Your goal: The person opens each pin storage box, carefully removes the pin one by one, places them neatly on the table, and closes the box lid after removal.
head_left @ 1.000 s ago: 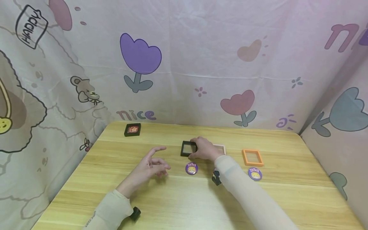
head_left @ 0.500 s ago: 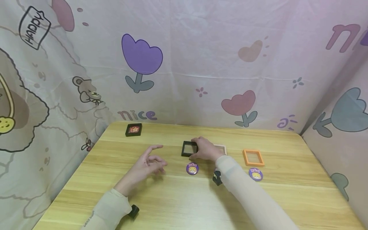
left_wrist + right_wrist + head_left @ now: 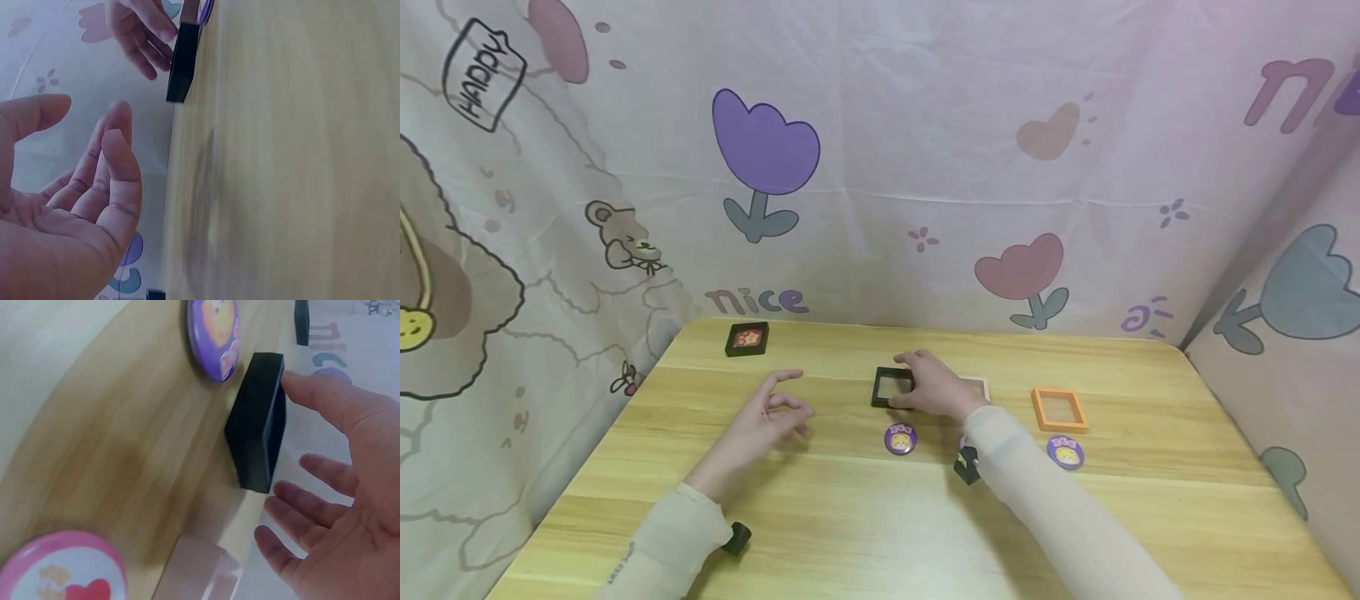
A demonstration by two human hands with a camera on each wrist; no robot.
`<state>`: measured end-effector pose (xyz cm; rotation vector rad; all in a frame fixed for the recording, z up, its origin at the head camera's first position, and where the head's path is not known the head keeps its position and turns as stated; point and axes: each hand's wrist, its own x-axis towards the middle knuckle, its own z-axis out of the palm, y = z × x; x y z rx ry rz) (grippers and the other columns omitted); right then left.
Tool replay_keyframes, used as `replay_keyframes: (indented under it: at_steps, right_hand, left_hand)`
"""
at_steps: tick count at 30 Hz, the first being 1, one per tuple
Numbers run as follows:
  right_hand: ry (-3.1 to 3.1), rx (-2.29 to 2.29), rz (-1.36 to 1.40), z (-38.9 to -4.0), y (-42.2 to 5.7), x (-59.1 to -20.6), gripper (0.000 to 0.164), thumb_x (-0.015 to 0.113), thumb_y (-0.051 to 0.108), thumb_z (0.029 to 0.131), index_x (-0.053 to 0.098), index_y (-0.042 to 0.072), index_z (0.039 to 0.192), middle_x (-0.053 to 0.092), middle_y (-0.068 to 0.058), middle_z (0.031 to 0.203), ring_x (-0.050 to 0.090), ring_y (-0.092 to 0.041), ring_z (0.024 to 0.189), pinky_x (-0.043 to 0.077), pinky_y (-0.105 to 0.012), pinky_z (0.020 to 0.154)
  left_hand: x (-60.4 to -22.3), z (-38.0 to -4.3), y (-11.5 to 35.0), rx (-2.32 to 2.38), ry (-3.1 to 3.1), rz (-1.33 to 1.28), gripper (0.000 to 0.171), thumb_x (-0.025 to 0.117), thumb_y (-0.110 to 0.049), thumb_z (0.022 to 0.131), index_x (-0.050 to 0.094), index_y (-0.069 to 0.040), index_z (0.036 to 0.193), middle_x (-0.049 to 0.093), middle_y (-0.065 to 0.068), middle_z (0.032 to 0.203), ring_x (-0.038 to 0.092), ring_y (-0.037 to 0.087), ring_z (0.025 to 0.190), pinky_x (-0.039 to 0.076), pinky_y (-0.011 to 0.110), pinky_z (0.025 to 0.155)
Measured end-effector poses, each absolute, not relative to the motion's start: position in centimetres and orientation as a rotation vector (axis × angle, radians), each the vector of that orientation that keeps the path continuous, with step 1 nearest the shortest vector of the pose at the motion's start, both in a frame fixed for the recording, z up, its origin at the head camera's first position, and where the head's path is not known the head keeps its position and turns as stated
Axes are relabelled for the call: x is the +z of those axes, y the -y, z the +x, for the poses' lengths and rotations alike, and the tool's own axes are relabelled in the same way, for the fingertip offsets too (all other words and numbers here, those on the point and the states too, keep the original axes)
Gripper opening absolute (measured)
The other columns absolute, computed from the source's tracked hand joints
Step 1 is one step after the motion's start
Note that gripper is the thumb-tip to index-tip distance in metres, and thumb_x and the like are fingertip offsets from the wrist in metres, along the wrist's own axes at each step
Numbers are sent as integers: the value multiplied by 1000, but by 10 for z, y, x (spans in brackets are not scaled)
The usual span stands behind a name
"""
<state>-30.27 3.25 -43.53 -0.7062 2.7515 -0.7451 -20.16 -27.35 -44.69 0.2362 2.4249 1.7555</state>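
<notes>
A small square black frame [image 3: 892,388] with a clear middle lies on the wooden table. Over its right side hovers my right hand [image 3: 934,385], fingers spread and thumb tip right at the frame's edge in the right wrist view. My left hand [image 3: 760,427] is held above the table to the left, palm turned inward, fingers loosely bent around nothing. Just in front of the black frame lies a round purple badge [image 3: 900,438] with a yellow bear face. A pink-rimmed badge [image 3: 65,569] with a red heart sits near the right wrist, mostly hidden by the sleeve in the head view.
A pale pink frame [image 3: 978,387] is partly covered by the right hand. Further right are an orange frame [image 3: 1060,409] and a second purple badge [image 3: 1065,452]. At the far left corner stands a black frame with a red badge [image 3: 747,338]. A printed curtain [image 3: 865,150] backs the table.
My left hand has drawn back to the left, away from the black frame. The right hand's fingers have lifted slightly off the frame, which stays in place.
</notes>
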Motion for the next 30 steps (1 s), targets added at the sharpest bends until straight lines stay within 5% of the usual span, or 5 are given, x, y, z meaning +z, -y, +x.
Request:
replay_keyframes:
  at_steps: [18, 24, 30]
  right_hand:
    - [-2706, -916, -843, -286, 4, -421, 71, 80, 29, 98, 48, 8, 159, 51, -21, 159, 53, -39, 145, 45, -53, 124]
    - [-2666, -954, -893, -282, 18, -424, 69, 79, 28, 98, 50, 7, 157, 53, -20, 157, 55, -38, 144, 46, -50, 124]
    - [-2630, -945, -903, -276, 29, -425, 69, 78, 30, 99, 49, 9, 158, 51, -19, 159, 54, -36, 145, 47, -50, 123]
  left_hand:
    - [-435, -232, 312, 1553, -2787, -55, 69, 67, -25, 107, 31, -5, 161, 70, 26, 129, 79, 37, 99, 67, 39, 77]
    - [-429, -245, 329, 1322, -2959, -188, 74, 69, -34, 104, 33, -2, 160, 71, 24, 128, 77, 33, 98, 55, 30, 76]
    - [-427, -265, 339, 1201, -3022, -281, 75, 68, -34, 103, 33, 3, 158, 73, 28, 124, 74, 37, 94, 57, 51, 89]
